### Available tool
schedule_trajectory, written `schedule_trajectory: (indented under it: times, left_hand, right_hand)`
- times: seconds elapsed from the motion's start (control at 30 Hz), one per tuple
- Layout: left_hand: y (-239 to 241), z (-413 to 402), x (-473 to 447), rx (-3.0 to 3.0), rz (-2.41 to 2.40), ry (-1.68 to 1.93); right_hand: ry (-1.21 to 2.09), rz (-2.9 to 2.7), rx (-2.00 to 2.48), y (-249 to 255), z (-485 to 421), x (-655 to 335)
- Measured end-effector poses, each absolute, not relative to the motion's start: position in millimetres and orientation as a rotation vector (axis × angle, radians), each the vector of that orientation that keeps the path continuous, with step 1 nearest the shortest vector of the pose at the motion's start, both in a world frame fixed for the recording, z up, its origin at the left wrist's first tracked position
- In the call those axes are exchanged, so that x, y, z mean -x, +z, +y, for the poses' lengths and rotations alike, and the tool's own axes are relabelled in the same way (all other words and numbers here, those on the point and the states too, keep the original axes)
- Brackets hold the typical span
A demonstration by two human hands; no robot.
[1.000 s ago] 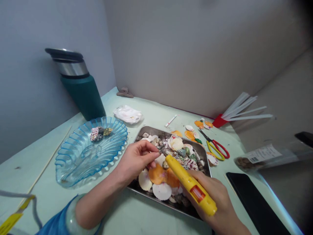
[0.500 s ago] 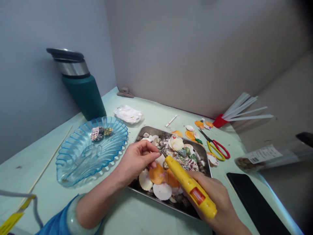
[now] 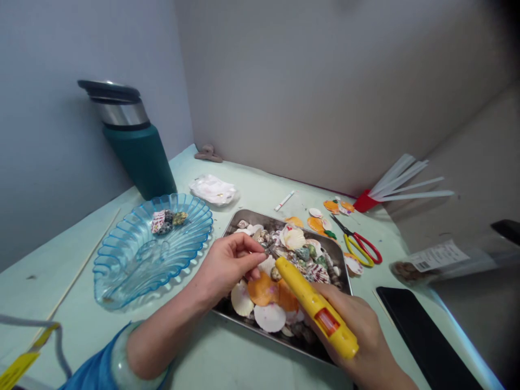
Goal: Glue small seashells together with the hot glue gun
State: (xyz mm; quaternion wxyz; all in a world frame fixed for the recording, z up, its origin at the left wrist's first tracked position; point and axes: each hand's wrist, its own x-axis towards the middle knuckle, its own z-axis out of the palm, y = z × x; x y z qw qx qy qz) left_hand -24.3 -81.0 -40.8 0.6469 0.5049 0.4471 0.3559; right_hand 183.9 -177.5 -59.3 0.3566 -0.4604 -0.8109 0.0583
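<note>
A yellow hot glue gun (image 3: 303,292) is held in my right hand (image 3: 357,319), its front end pointing up and left over a metal tray (image 3: 345,254). Just left of its tip, the thumb and fingers of my left hand (image 3: 235,257) are pinched together. What they hold is too small and too hidden to name. Beneath both hands, the tray is full of seashells, among them a large orange shell (image 3: 262,290), a white scallop shell (image 3: 270,318) and a striped shell (image 3: 318,273).
On the left are a blue glass dish (image 3: 193,254) holding several shells, a green bottle (image 3: 138,157) and a thin stick (image 3: 85,262). Scissors (image 3: 359,246), a red cup of glue sticks (image 3: 365,201), a shell bag (image 3: 418,268) and a black flat object (image 3: 422,336) lie right. Behind sits a white packet (image 3: 213,189).
The glue gun has tilted very slightly, its rear end shifting a little up and left. My left hand keeps its pinch in the same spot.
</note>
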Motion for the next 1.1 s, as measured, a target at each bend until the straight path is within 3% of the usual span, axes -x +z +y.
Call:
schedule_trajectory:
  times: [1.1]
  left_hand:
    - [-38.2, -80.6, 25.4, -1.12, 1.018, 0.81]
  right_hand:
    - [0.145, -2.094, 1.185, -56.5, -177.4, -183.2]
